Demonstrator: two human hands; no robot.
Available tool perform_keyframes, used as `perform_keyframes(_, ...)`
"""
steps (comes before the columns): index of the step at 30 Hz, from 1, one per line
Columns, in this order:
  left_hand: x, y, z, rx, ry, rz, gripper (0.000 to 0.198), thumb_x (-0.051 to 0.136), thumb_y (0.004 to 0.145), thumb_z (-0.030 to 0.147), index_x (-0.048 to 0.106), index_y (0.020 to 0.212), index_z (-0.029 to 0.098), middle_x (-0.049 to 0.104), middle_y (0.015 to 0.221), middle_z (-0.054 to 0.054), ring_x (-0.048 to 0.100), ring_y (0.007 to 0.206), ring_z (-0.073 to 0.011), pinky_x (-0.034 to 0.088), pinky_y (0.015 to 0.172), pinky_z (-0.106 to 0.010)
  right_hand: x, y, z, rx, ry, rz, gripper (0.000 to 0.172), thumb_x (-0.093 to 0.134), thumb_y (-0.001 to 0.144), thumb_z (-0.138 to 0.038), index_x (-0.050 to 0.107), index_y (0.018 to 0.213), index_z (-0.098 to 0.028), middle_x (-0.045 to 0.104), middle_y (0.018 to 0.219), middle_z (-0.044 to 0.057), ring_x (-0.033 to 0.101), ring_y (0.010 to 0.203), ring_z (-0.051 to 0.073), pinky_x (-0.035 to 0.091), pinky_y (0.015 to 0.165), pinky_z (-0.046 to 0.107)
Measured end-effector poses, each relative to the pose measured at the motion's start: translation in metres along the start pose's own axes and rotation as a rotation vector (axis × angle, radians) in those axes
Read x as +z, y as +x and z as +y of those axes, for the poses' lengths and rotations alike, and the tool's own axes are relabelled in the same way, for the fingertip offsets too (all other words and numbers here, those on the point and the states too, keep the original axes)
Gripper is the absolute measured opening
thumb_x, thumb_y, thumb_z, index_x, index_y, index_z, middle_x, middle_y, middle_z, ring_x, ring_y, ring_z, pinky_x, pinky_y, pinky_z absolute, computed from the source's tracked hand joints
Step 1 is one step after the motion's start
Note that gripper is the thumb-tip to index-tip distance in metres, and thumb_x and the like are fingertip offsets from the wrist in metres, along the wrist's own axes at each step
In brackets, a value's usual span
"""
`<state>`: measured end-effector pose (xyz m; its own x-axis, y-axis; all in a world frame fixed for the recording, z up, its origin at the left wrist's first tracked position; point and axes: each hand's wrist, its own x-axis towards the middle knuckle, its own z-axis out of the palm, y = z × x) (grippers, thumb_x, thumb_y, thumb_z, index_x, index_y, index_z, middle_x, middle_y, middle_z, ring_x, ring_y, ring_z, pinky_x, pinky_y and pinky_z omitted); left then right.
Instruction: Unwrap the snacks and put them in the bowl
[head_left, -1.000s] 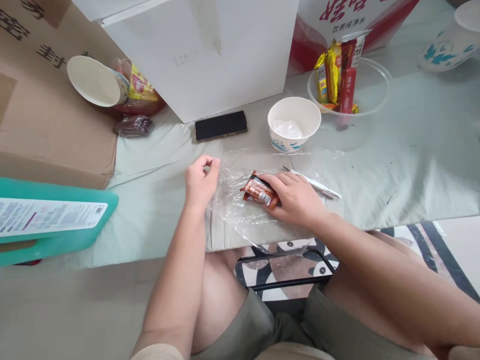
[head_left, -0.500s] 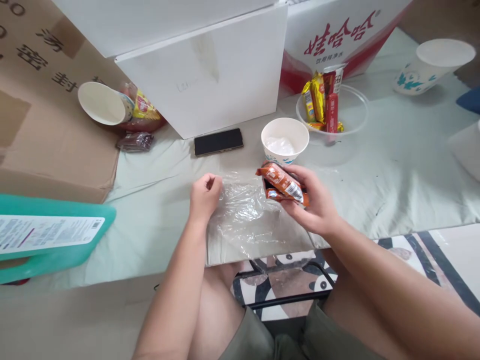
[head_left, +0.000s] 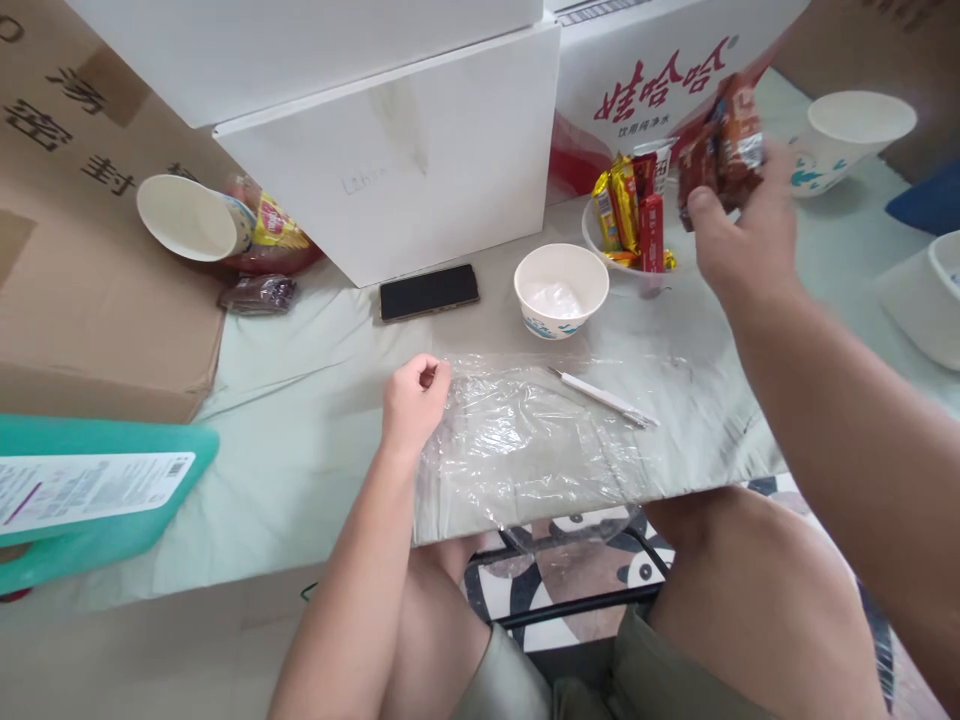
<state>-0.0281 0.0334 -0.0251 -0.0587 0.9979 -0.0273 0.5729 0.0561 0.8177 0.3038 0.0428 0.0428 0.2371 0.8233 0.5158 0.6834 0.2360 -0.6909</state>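
Note:
My left hand (head_left: 417, 400) is closed in a pinch on the left edge of a clear plastic bag (head_left: 510, 430), which lies flat on the cloth-covered table near its front edge. My right hand (head_left: 750, 235) grips brown-and-orange snack packets (head_left: 739, 140), held up beside a clear plastic bowl (head_left: 592, 240). Yellow and red snack bars (head_left: 622, 205) stand in that bowl. A white pen (head_left: 606, 397) rests on the right part of the bag. Behind the bag is a paper bowl (head_left: 559, 325) with crumpled clear plastic inside.
A phone (head_left: 429, 292) lies before a white box (head_left: 405, 160). At left are a tipped paper cup (head_left: 184, 220), a dark wrapped snack (head_left: 259, 293), a cardboard box (head_left: 112, 330) and a green jug (head_left: 172, 500). A paper cup (head_left: 855, 130) stands back right.
My right hand has carried the snack packets right and away from me, from above the bag to the plastic bowl. The pen has come into view. My left hand has stayed at the bag's edge.

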Motion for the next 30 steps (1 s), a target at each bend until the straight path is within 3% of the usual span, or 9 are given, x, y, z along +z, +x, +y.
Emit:
perform_keyframes(5,0.000,0.001,0.003,-0.006,-0.009,0.004,0.023,0.060,0.081,0.031,0.053,0.062,0.021,0.051,0.053,0.005,0.046,0.052,-0.0110,0.035,0.054,-0.025,0.001,-0.039,0.001,0.020,-0.027,0.037,0.042,0.057,0.092,-0.043,0.053,0.132,-0.029,0.060,0.129,0.009,0.059,0.124,0.031,0.053,0.097,0.055)
perform_keyframes(10,0.002,0.002,0.004,-0.001,-0.070,0.026,0.022,0.061,0.082,0.031,0.054,0.064,0.020,0.053,0.059,0.004,0.046,0.055,-0.0107,0.036,0.055,-0.025,0.008,-0.073,-0.010,0.060,-0.084,0.084,0.038,0.058,0.089,-0.031,0.056,0.126,-0.025,0.066,0.123,0.010,0.061,0.123,0.032,0.047,0.104,0.059)
perform_keyframes(15,0.002,0.003,-0.005,0.050,-0.279,0.109,0.018,0.058,0.085,0.037,0.063,0.080,0.020,0.072,0.092,-0.004,0.065,0.085,-0.0154,0.051,0.073,-0.025,0.011,-0.086,-0.027,-0.009,-0.023,0.027,0.034,0.060,0.091,-0.035,0.056,0.125,-0.031,0.066,0.126,0.011,0.061,0.122,0.035,0.049,0.101,0.057)
perform_keyframes(19,-0.008,0.002,-0.007,0.015,-0.531,0.141,0.021,0.058,0.086,0.042,0.053,0.079,0.022,0.074,0.099,-0.006,0.070,0.096,-0.0173,0.056,0.081,-0.029,0.022,-0.104,-0.010,-0.038,0.086,-0.049,0.050,0.067,0.085,-0.047,0.052,0.129,-0.029,0.064,0.130,0.013,0.061,0.123,0.035,0.049,0.101,0.056)
perform_keyframes(22,-0.018,0.001,-0.002,-0.004,-0.671,0.161,0.027,0.060,0.084,0.045,0.045,0.078,0.024,0.072,0.090,-0.004,0.070,0.084,-0.0169,0.057,0.073,-0.030,0.035,-0.113,0.003,0.107,0.098,-0.159,0.069,0.075,0.076,-0.046,0.047,0.135,-0.025,0.070,0.120,0.012,0.065,0.117,0.033,0.050,0.100,0.055)
perform_keyframes(24,-0.024,0.001,0.002,-0.007,-0.714,0.172,0.033,0.062,0.082,0.049,0.041,0.078,0.024,0.071,0.086,-0.003,0.070,0.079,-0.0171,0.056,0.070,-0.030,0.041,-0.114,0.006,0.223,0.058,-0.161,0.058,0.074,0.075,-0.039,0.054,0.128,-0.024,0.074,0.102,0.008,0.069,0.105,0.030,0.053,0.094,0.052)
perform_keyframes(27,-0.029,0.002,0.002,-0.012,-0.777,0.166,0.041,0.065,0.078,0.057,0.040,0.081,0.025,0.071,0.086,-0.003,0.071,0.078,-0.0180,0.057,0.070,-0.032,0.047,-0.108,0.002,0.282,0.049,-0.110,0.019,0.066,0.079,-0.032,0.065,0.096,-0.023,0.072,0.085,0.004,0.070,0.085,0.025,0.055,0.084,0.045)
perform_keyframes(30,-0.030,0.004,-0.003,-0.003,-0.777,0.033,0.053,0.076,0.067,0.061,0.046,0.096,0.028,0.074,0.101,-0.005,0.073,0.089,-0.0205,0.059,0.076,-0.034,0.050,-0.102,0.000,0.254,0.185,-0.018,0.009,0.062,0.084,-0.033,0.061,0.085,-0.023,0.070,0.083,0.002,0.067,0.078,0.020,0.055,0.075,0.036)
